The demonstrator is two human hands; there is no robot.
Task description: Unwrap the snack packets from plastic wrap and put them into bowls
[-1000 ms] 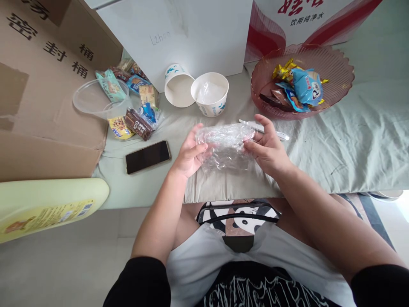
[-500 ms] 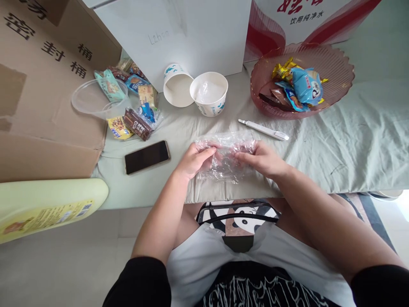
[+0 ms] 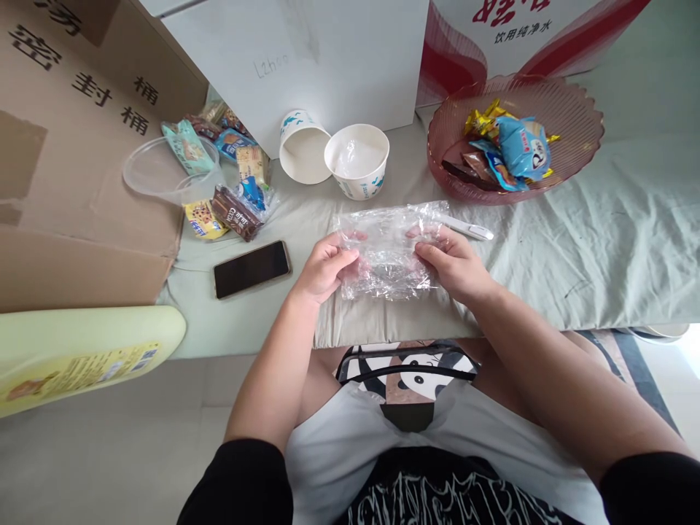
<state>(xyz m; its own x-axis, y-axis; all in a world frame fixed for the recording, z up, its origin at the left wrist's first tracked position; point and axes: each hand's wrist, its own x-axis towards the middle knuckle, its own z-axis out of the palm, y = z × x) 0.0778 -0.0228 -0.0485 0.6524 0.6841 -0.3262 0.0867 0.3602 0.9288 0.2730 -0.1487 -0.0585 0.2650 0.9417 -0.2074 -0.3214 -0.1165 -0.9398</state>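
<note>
Film [image 3: 391, 255], clear and crinkled, spans the gap between two hands, close to the near edge of the cloth [image 3: 601, 255]; whether its underside touches the cloth, I cannot tell. Take it as the centre of the dial, twelve pointing away from the person.

The left hand [image 3: 327, 268] sits at nine, the right hand [image 3: 458, 266] at three. Each pinches the film, thumb on the near face, fingers behind and showing through it.

A white tool [image 3: 470, 227] lies between two and three, just beyond the right hand, its inner end covered by the film. At eleven stands a paper cup [image 3: 362, 186] with clear plastic [image 3: 350, 157] inside. Right beside it, between ten and eleven, a second cup [image 3: 306, 154] is tipped, its mouth turned toward the person. Between one and two, a pink bowl [image 3: 580, 131] holds packets [image 3: 522, 149].

Near nine, a phone [image 3: 252, 268] lies flat, screen dark. Farther out, toward ten, are loose snacks [image 3: 238, 211] and a clear tub [image 3: 156, 175].

Outermost, a white box [image 3: 328, 65] rises at eleven, a red-and-white box [image 3: 453, 55] near one, a carton [image 3: 98, 160] between nine and ten, and a yellow-green container [image 3: 82, 343] between eight and nine. At six are grey shorts [image 3: 333, 437] and a panda print [image 3: 418, 379].
</note>
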